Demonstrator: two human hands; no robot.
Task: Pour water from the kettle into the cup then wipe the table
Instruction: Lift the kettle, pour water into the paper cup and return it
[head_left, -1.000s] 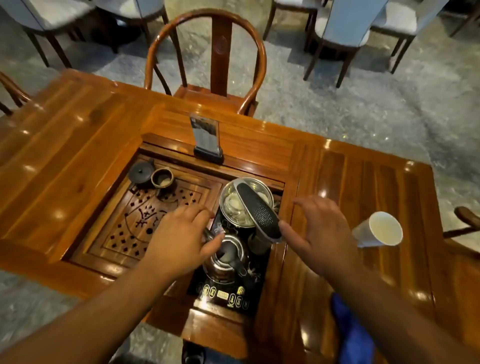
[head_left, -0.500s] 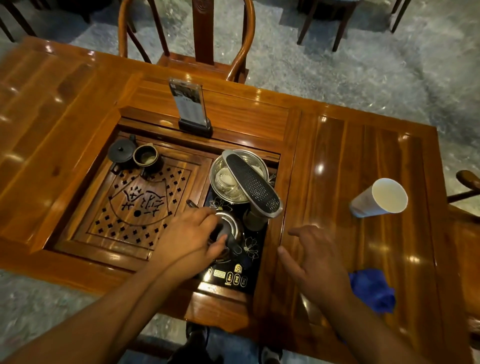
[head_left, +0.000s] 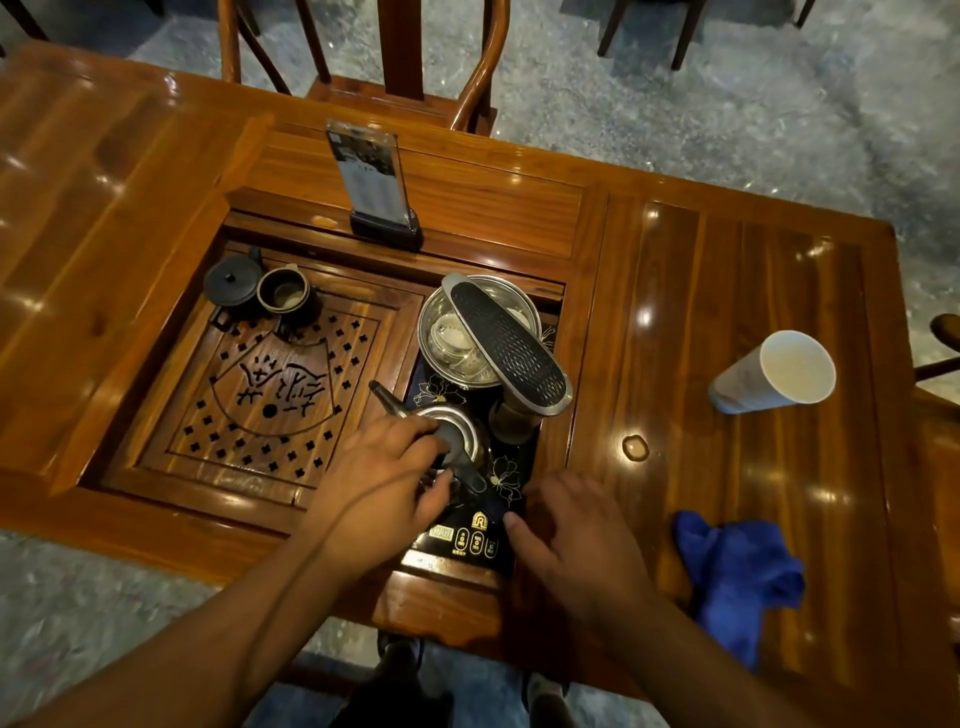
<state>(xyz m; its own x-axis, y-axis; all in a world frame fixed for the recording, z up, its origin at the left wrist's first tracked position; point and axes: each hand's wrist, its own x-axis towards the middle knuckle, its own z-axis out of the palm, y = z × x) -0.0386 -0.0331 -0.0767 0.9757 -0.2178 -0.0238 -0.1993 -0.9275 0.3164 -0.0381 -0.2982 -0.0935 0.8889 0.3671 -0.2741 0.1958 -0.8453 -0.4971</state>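
Note:
A small steel kettle (head_left: 451, 434) with a thin spout pointing left stands on the black electric base (head_left: 470, 535), sunk into the wooden table (head_left: 727, 291). My left hand (head_left: 387, 475) curls around the kettle's dark handle. My right hand (head_left: 569, 540) hovers with fingers apart just right of the base, over the table's inner edge, holding nothing. A white paper cup (head_left: 776, 374) stands at the right of the table. A crumpled blue cloth (head_left: 737, 577) lies near the front right edge.
A steel bowl (head_left: 457, 343) holding small cups, with a black faucet arm (head_left: 509, 348) over it, sits behind the kettle. A carved tea tray (head_left: 270, 395) bears a dark teapot (head_left: 231, 280) and pitcher (head_left: 288, 296). A menu stand (head_left: 374, 187) and wooden chair (head_left: 395, 47) stand behind. A small puddle (head_left: 635, 447) lies right of the base.
My left hand has closed around the kettle's handle. My right hand drew back from the faucet arm toward the table's near edge. The view tilted downward.

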